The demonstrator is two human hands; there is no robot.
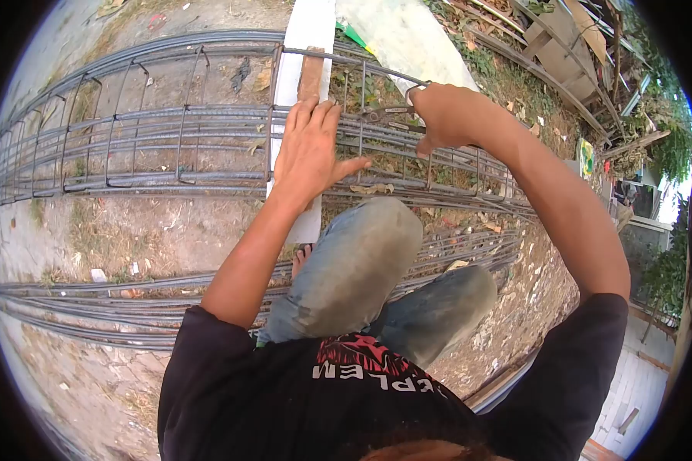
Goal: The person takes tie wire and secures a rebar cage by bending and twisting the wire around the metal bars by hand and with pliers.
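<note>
A long cage of steel rebar (179, 142) with square stirrups runs across the view in front of my knees. My left hand (309, 142) lies on the cage and the near end of a brown wooden strip (311, 73), its fingers stretched out and its thumb spread to the right. Under the cage there is a white board (307, 223). My right hand (446, 115) is closed around the handles of metal pincers (384, 114). The jaws of the pincers point left, at the bars just right of my left hand. Whether they grip a wire is too small to tell.
More loose rebar (115, 303) lies on the ground nearer to me, passing beside my legs. A pale slab (415, 46) lies beyond the cage. Planks and scrap wood (561, 46) are piled at the upper right. Dry leaves and litter cover the dirt.
</note>
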